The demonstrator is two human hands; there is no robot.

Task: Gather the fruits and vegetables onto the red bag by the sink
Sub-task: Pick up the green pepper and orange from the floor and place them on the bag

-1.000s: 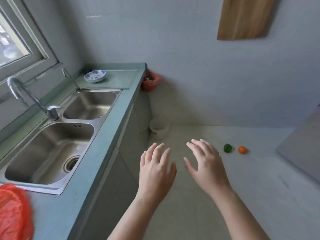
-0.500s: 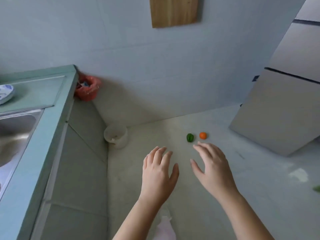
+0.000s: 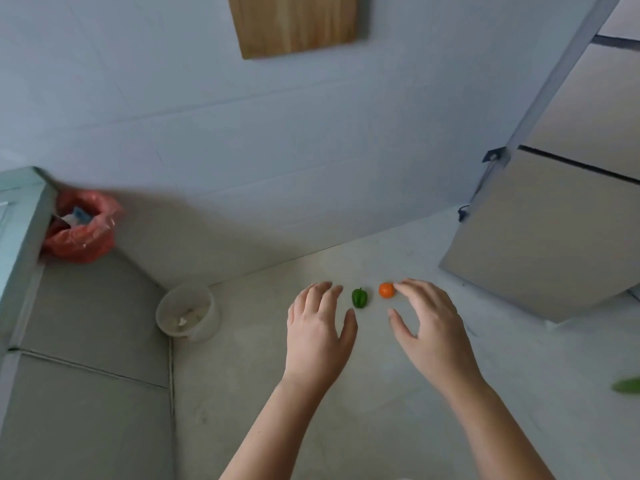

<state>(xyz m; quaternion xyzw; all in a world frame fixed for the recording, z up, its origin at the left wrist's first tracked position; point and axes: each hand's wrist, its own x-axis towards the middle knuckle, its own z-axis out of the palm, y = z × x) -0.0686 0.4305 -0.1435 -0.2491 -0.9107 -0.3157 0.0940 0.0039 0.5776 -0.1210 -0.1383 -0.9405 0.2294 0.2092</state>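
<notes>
Pale tiles are covering the wall [image 3: 311,161] of this kitchen corner, and a wooden board [image 3: 294,22] is hanging high on it. Down below, the light floor [image 3: 242,393] is running out toward a tall grey unit [image 3: 554,237] standing on the right. On the left, the end of a teal counter [image 3: 20,209] is poking into view, with a red plastic bag [image 3: 83,233] hanging just beside its corner, white and blue scraps showing in its mouth. A white tub [image 3: 185,311] is sitting on the floor at the foot of the counter front.

Two small pieces of produce are lying on the floor near the wall: a green pepper [image 3: 359,298] and, just to its right, a round orange fruit [image 3: 386,290], the two close but apart.

Both of the person's arms are stretching forward over them. The left hand [image 3: 320,327] is hovering just left of the pepper, fingers relaxed and spread, palm down, holding nothing. The right hand [image 3: 429,323] is hovering just right of the orange fruit, fingers splayed and gently arched, thumb apart, also holding nothing; its fingertips [image 3: 403,289] are lining up against the fruit's edge, though I cannot tell whether they are touching it.

At the far right edge, a blurred green thing [image 3: 627,386] is lying on the floor.
</notes>
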